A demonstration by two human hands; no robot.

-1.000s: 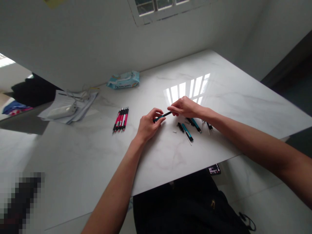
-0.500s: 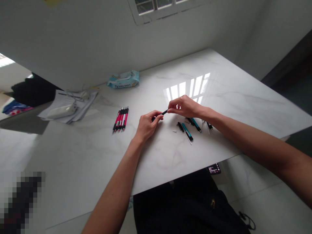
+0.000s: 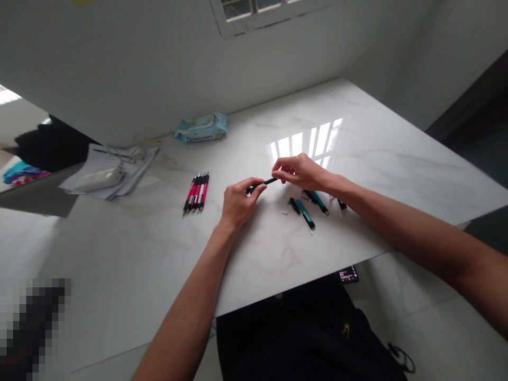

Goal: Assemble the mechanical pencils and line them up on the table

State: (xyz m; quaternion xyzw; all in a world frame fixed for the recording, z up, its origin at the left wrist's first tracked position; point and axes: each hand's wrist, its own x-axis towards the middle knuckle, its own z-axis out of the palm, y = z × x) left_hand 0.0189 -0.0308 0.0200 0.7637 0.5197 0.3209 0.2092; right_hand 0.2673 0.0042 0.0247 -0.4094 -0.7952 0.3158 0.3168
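Over the marble-patterned table, my left hand [image 3: 239, 203] pinches the teal-and-black barrel of a pen [image 3: 270, 181] between thumb and fingers. My right hand [image 3: 299, 170] closes its fingertips on the pen's black end, which points up and to the right. Just below my right hand lie a teal pen barrel [image 3: 305, 212] with a black piece [image 3: 294, 206] beside it, a thin white rod [image 3: 307, 225] and a small white piece [image 3: 284, 213]. Another teal pen [image 3: 319, 202] and more parts lie partly behind my right forearm.
Several red-and-black pens [image 3: 196, 193] lie in a row left of my hands. A blue wipes pack [image 3: 202, 128] rests by the wall. Papers [image 3: 137, 172] with a white device [image 3: 101, 179] are at the far left. A phone [image 3: 348, 274] shows below the table's front edge [image 3: 286, 292].
My left fingers have shifted their grip, so more of the pen's barrel shows between the hands. The right hand stays at the black end. Nothing on the table has visibly moved.
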